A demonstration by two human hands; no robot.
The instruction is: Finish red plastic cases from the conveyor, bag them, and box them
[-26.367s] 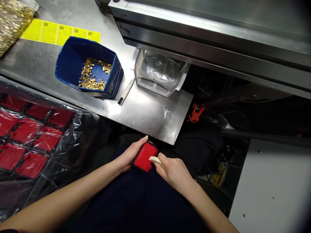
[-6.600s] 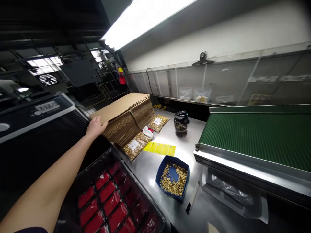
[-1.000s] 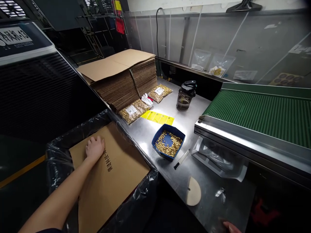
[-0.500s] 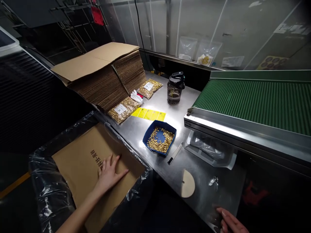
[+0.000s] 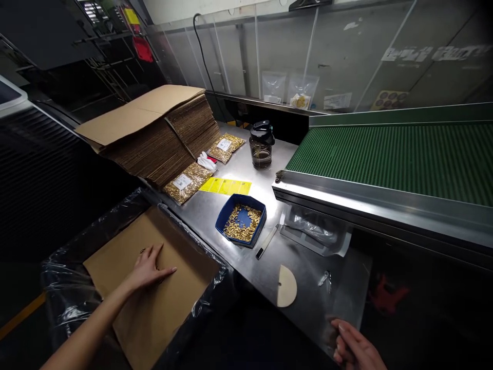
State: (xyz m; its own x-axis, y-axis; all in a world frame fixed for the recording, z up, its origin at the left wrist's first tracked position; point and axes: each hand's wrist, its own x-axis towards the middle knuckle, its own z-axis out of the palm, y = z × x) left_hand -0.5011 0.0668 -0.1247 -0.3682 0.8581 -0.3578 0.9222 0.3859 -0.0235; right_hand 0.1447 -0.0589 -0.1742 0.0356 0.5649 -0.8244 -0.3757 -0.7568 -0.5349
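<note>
In the head view, the left hand (image 5: pixel 148 268) rests spread on a cardboard sheet (image 5: pixel 154 316), its grip released. The sheet lies inside a bin lined with black plastic (image 5: pixel 71 308), beside the counter (image 5: pixel 254 275). The right hand (image 5: pixel 356 345) is at the counter's near corner with fingers curled; I cannot tell whether its grip grasps anything or is clenched on nothing.

Near that hand on the counter are a small metal tool (image 5: pixel 327 281) and a pale half-disc (image 5: pixel 287 288). Farther along, a knife (image 5: pixel 266 242) lies just beside a blue box (image 5: pixel 227 213) with brass pieces (image 5: pixel 239 234) in it. Behind the box are yellow labels (image 5: pixel 227 186), then a jug (image 5: pixel 261 154). A cardboard stack (image 5: pixel 148 149) stands beyond the bin.
</note>
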